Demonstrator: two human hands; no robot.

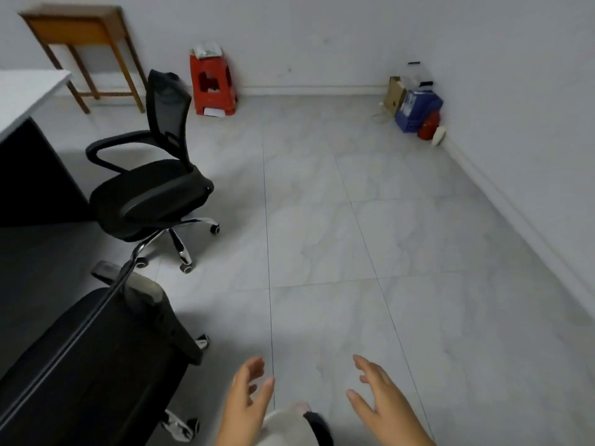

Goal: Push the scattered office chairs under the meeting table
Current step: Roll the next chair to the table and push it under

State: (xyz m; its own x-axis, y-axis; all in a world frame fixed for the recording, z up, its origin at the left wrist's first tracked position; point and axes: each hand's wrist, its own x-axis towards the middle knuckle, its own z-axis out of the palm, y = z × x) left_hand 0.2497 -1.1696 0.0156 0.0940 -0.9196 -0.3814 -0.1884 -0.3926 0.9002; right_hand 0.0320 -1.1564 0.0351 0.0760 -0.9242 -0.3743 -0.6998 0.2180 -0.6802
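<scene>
Between chairs. Left hand (248, 394) and right hand (376, 394) empty, fingers spread, holding nothing. Far chair (151, 188) stands just beside the table (29, 98), unpushed; near chair (93, 365) closer. Next, probably: grip a backrest, push tableward.

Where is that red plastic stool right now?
In the head view, the red plastic stool stands at upper left against the far wall, right of the wooden table and just behind the mesh-backed office chair.
</scene>
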